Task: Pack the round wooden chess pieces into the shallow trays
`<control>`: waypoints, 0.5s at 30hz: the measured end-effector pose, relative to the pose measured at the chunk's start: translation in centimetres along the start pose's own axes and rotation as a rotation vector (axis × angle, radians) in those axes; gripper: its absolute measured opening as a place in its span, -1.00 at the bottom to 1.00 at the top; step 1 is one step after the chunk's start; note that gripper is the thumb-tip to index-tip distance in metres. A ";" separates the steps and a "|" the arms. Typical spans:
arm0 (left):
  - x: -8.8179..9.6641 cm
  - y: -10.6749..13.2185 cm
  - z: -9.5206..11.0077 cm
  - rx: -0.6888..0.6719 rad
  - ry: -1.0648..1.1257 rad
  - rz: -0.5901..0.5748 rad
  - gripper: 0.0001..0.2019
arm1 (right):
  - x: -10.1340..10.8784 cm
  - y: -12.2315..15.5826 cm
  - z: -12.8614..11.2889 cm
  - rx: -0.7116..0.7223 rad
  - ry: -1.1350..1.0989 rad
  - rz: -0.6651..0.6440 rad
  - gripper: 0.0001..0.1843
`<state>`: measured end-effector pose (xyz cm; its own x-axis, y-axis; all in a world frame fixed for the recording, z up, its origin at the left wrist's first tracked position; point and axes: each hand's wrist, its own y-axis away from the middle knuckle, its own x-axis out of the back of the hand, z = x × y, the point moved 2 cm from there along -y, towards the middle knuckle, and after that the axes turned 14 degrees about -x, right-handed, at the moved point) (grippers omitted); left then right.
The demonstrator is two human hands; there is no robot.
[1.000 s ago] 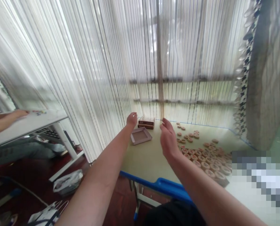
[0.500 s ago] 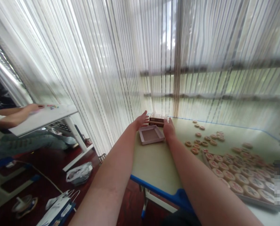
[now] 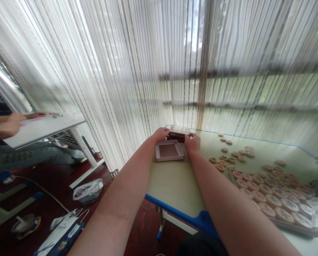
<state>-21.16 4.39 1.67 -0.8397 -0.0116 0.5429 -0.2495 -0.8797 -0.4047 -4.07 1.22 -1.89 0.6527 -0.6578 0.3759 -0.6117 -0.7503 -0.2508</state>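
Note:
At the far corner of the table, my left hand (image 3: 162,134) and my right hand (image 3: 193,142) grip a small brown box with a clear top (image 3: 179,130) from its two sides. Another dark brown box seems to lie beneath it, mostly hidden. Just on the near side sits a shallow, pale pinkish open tray (image 3: 170,160), with nothing in it. To the right of my right hand are loose round wooden Chinese chess pieces (image 3: 224,158). Beyond my right forearm, a large shallow tray (image 3: 295,230) holds rows of these pieces with red and dark characters.
A light green table (image 3: 175,177) with a blue edge carries everything. Sheer striped curtains (image 3: 126,71) hang right behind it. At left, another person's hand (image 3: 10,125) rests over a white table (image 3: 52,125). Bags (image 3: 88,191) lie on the dark red floor.
My hands, held spread on both sides of the boxes before, have closed in and taken hold of the upper box. The pale tray has turned slightly. The other person's hands have shifted.

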 end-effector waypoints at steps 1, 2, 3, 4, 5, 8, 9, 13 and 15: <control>-0.1 -0.1 -0.1 -0.039 -0.013 -0.027 -0.77 | 0.0 0.0 0.0 -0.009 -0.003 0.024 -0.59; -0.1 -0.2 -0.1 -0.072 -0.017 -0.046 -0.76 | 0.1 0.0 0.1 -0.022 -0.019 0.043 -0.59; -0.1 -0.2 -0.1 -0.095 -0.023 -0.042 -0.76 | 0.2 0.0 0.1 -0.039 -0.047 0.058 -0.59; 0.0 -0.3 -0.1 -0.108 -0.026 -0.018 -0.76 | 0.3 0.1 0.1 -0.060 -0.083 0.072 -0.60; 0.0 -0.3 -0.1 -0.112 -0.016 0.008 -0.76 | 0.4 0.1 0.2 -0.082 -0.125 0.086 -0.61; 0.1 -0.2 0.1 -0.082 0.120 0.064 -0.79 | 0.9 0.1 0.3 -0.160 -0.237 0.094 -0.65; 0.1 -0.2 0.3 -0.066 0.177 0.071 -0.81 | 1.1 0.2 0.3 -0.191 -0.267 0.085 -0.66; 0.1 0.0 0.6 -0.039 0.299 0.093 -0.70 | 1.6 0.5 0.0 -0.291 -0.346 0.043 -0.58; 0.0 0.0 0.6 -0.045 0.328 0.112 -0.51 | 1.9 0.8 -0.3 -0.300 -0.340 0.018 -0.53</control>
<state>-20.84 4.04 2.12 -0.9715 0.0531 0.2309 -0.1621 -0.8598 -0.4843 -3.47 -0.60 -1.12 0.7202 -0.6922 0.0468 -0.6937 -0.7195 0.0335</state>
